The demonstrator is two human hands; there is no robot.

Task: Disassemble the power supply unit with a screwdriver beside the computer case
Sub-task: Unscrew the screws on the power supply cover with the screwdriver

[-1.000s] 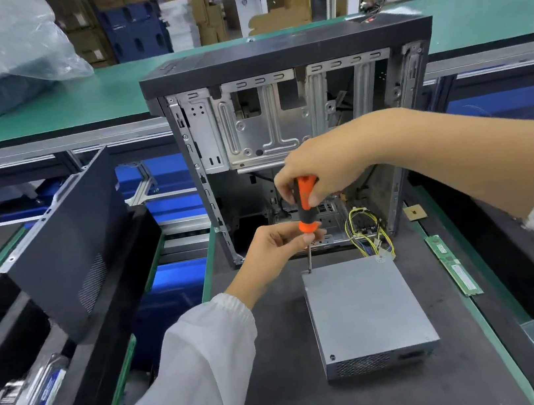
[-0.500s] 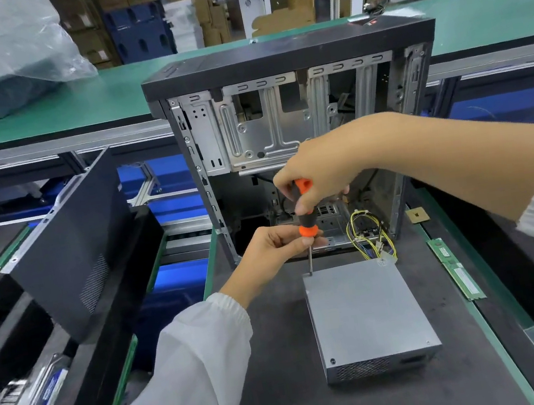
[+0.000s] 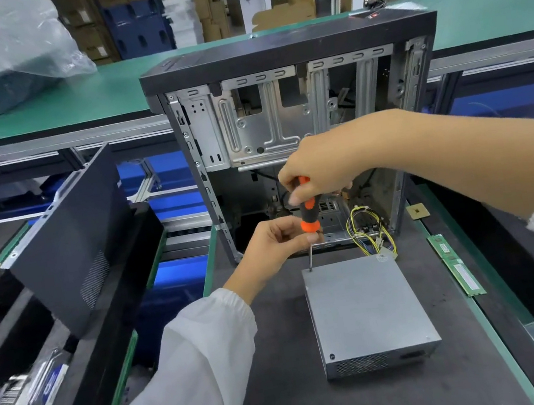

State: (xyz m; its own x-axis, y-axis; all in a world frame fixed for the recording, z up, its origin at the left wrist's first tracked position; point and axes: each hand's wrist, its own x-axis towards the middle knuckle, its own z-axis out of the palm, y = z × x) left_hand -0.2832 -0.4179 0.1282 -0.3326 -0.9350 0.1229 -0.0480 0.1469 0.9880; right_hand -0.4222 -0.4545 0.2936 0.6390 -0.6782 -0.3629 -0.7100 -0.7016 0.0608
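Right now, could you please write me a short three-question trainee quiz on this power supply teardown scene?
1. True or false: the grey metal power supply unit lies inside the open black computer case.
2. Which corner of the unit does the orange-and-black-handled screwdriver tip touch? A near right, B far left, C near left.
3. Fill in: the left hand pinches the screwdriver's lower ____.

Key: 1 false, it lies on the dark mat before the case; 2 B; 3 handle, while the right hand grips the top.

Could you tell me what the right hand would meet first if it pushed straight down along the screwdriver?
Probably the left hand, which pinches the screwdriver just below the right hand; beyond it, the power supply.
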